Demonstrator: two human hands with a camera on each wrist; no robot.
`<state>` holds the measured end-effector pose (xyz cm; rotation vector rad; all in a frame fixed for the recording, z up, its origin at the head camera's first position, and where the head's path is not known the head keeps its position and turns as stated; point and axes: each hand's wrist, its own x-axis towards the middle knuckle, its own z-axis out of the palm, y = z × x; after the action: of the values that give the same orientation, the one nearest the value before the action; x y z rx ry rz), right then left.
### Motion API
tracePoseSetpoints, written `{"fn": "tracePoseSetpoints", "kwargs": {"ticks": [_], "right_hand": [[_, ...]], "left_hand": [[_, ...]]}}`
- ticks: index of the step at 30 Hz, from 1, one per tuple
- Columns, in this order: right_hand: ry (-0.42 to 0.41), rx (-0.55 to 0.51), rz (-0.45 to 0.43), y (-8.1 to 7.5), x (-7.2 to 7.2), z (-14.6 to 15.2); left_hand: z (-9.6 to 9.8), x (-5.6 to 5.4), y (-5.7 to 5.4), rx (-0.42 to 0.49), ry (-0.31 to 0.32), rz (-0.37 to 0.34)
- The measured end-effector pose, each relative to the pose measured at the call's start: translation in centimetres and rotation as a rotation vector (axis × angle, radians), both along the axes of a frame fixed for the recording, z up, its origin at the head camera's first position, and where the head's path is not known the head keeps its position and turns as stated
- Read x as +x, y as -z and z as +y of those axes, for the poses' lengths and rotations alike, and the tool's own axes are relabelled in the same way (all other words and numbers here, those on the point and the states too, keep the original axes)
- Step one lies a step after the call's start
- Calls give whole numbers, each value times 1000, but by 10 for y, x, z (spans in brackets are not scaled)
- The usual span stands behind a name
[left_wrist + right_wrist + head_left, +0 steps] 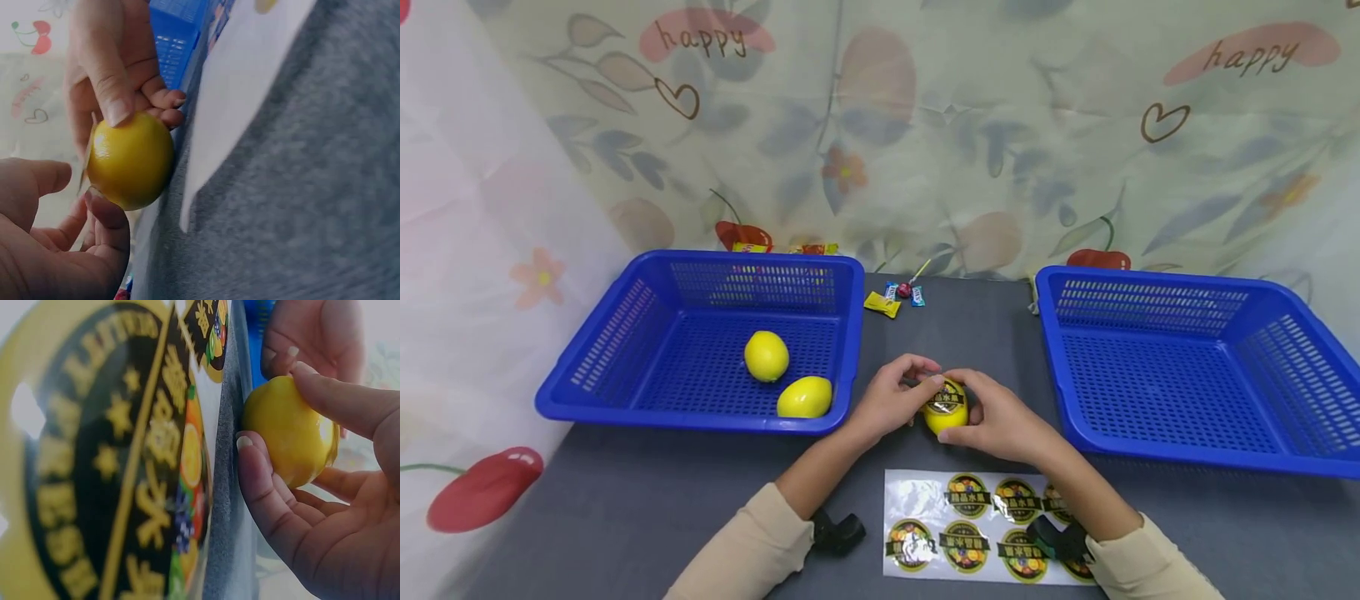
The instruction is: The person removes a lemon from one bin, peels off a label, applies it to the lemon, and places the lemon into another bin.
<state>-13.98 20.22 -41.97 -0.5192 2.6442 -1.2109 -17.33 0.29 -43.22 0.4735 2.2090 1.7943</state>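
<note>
A yellow lemon (946, 419) stands low over the grey tabletop between the two hands. My right hand (1000, 417) grips it, thumb on the near side and fingers around the far side. A round black-and-gold sticker (946, 398) with fruit print covers its top; in the left wrist view one edge lifts away from the peel. My left hand (898, 402) touches the sticker's edge with the thumb tip, its other fingers loosely bent beside the lemon. In the right wrist view the lemon (290, 434) sits between right thumb and fingers.
A blue basket (700, 423) at left holds two lemons (767, 357). Another blue basket (1210, 460) stands at right. A white sticker sheet (913, 492) lies in front, below the right forearm. Wrapped candies (882, 305) and a lollipop (905, 290) lie at the back.
</note>
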Motion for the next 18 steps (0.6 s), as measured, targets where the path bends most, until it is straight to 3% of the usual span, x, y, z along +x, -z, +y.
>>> {"fn": "tracePoseSetpoints", "kwargs": {"ticks": [7, 13, 18], "right_hand": [[1, -25, -45, 0, 0, -1], [-11, -49, -60, 1, -1, 0], [2, -96, -150, 1, -2, 1]], "left_hand": [[-4, 1, -6, 16, 37, -76], [-6, -4, 0, 28, 71, -126], [-8, -6, 2, 17, 105, -171]]}}
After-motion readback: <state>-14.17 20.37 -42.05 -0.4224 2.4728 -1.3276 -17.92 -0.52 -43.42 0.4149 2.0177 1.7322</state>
